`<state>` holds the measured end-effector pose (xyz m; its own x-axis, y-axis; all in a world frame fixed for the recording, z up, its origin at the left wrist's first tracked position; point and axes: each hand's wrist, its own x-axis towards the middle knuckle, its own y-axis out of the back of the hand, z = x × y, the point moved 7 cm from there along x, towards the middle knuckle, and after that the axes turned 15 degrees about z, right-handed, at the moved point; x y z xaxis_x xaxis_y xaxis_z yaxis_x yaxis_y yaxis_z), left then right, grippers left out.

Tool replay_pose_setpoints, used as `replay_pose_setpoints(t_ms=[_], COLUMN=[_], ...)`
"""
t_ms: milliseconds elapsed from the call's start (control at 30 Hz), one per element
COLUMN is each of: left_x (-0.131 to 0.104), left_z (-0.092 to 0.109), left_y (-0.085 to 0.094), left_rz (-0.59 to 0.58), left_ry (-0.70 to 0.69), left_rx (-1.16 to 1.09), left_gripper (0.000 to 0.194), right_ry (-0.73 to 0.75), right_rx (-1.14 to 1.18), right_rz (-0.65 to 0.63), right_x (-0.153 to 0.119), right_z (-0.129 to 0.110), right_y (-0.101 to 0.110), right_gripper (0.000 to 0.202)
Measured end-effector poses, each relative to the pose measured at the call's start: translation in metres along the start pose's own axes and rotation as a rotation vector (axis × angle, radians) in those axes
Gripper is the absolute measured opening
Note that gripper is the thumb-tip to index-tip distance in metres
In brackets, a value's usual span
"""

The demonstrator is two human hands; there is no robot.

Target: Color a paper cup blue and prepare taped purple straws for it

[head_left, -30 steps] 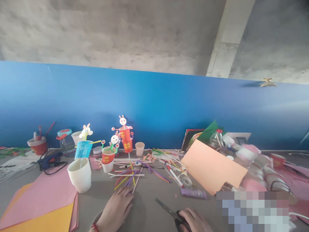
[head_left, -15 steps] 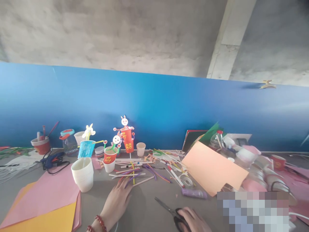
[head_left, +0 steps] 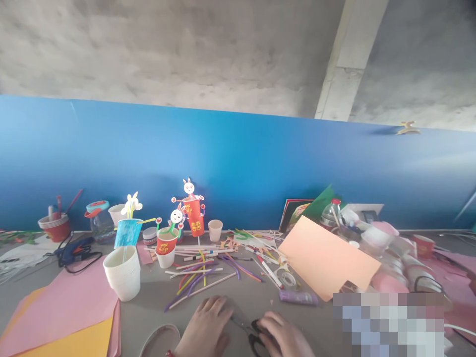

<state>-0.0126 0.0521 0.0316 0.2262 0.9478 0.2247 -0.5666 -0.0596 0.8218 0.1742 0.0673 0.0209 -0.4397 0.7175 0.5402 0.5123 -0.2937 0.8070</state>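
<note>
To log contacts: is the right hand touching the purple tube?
No, the right hand is on the scissors, and the purple tube lies apart beyond it.

Has drawn the left hand (head_left: 205,325) back off the pile of coloured sticks (head_left: 193,271) and brought it lower over the counter (head_left: 245,292), just beside the blades of the scissors (head_left: 245,327). Has shifted the scissors leftward along with the right hand (head_left: 284,334), leaving both hands much nearer each other than half a second ago. Has swung a pale stick (head_left: 203,290) from a steep slant to a flatter one along the pile's near side. Has exposed a purple stick (head_left: 177,299) beside it, and more of a round band (head_left: 163,326), while hiding most of the red bead bracelet (head_left: 169,353).
</note>
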Motion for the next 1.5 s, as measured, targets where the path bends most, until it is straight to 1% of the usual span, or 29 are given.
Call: replay_pose_setpoints(t_ms=[67,167,233,367,467,600,800,1000,1200,1233,1300,1400,1433,1500], left_x=[0.000,0.000,0.001,0.002,0.003,0.004,0.003,0.001,0.003,0.003,0.003,0.000,-0.002,-0.006], left_z=[-0.001,-0.002,-0.001,0.001,0.000,-0.005,-0.005,-0.004,-0.006,-0.007,-0.008,-0.003,0.001,0.006], left_y=[-0.007,-0.010,-0.009,-0.009,-0.015,-0.023,-0.024,-0.025,-0.024,-0.024,-0.022,-0.013,-0.009,0.000], left_rz=[-0.019,-0.020,-0.025,-0.002,0.057,0.120,0.140,0.126,0.148,0.159,0.208,0.348,0.402,0.506], left_ry=[-0.017,-0.038,-0.053,-0.101,-0.143,-0.146,-0.130,-0.122,-0.141,-0.149,-0.167,-0.236,-0.269,-0.322], left_rx=[0.061,0.128,0.156,0.188,0.187,0.178,0.148,0.130,0.112,0.106,0.080,0.028,0.007,-0.046], left_gripper=[0.051,0.042,0.040,0.033,0.025,0.020,0.020,0.019,0.020,0.020,0.028,0.044,0.042,0.026], right_ry=[-0.032,-0.084,-0.097,-0.121,-0.150,-0.175,-0.176,-0.198,-0.281,-0.299,-0.327,-0.358,-0.369,-0.399], right_rx=[-0.095,-0.204,-0.217,-0.221,-0.236,-0.250,-0.256,-0.252,-0.182,-0.154,-0.068,0.153,0.244,0.422], right_rz=[0.040,-0.001,-0.030,-0.041,-0.039,-0.049,-0.097,-0.133,-0.116,-0.104,-0.077,-0.056,-0.059,-0.068], right_x=[0.004,0.011,0.015,0.021,0.024,0.030,0.038,0.042,0.045,0.046,0.048,0.051,0.051,0.051], right_z=[0.017,0.039,0.044,0.042,0.042,0.043,0.041,0.038,0.039,0.038,0.031,0.007,-0.004,-0.023], right_y=[0.007,0.010,0.009,0.005,0.004,0.004,0.004,0.003,0.001,0.001,0.002,-0.005,-0.010,-0.022], right_gripper=[0.028,0.032,0.035,0.033,0.027,0.023,0.025,0.022,0.025,0.025,0.023,0.016,0.014,0.010])
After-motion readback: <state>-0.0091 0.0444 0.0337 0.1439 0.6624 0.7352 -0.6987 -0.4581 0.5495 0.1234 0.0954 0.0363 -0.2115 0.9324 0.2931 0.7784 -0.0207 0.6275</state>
